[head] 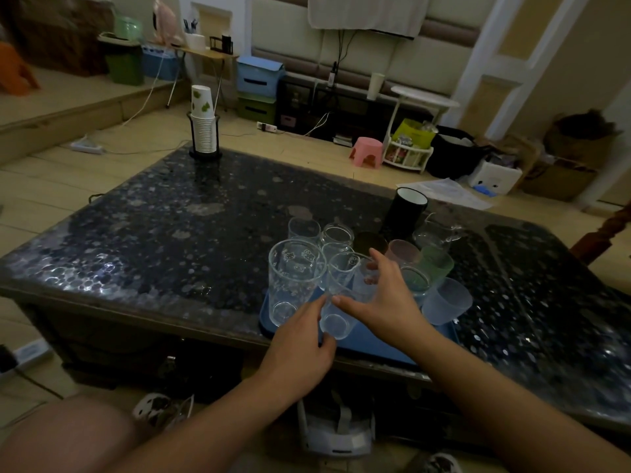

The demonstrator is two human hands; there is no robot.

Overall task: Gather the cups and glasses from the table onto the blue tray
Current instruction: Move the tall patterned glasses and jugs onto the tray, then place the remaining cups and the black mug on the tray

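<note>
My left hand [300,339] and right hand [386,302] both grip a clear tall drinking glass [336,298] standing on the blue plastic tray [372,339], crowded among other glasses near the dark speckled surface's [170,227] edge.

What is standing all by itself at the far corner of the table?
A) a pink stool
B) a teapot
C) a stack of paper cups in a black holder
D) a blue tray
C: the stack of paper cups stands in its black holder at the table's far corner.
</note>
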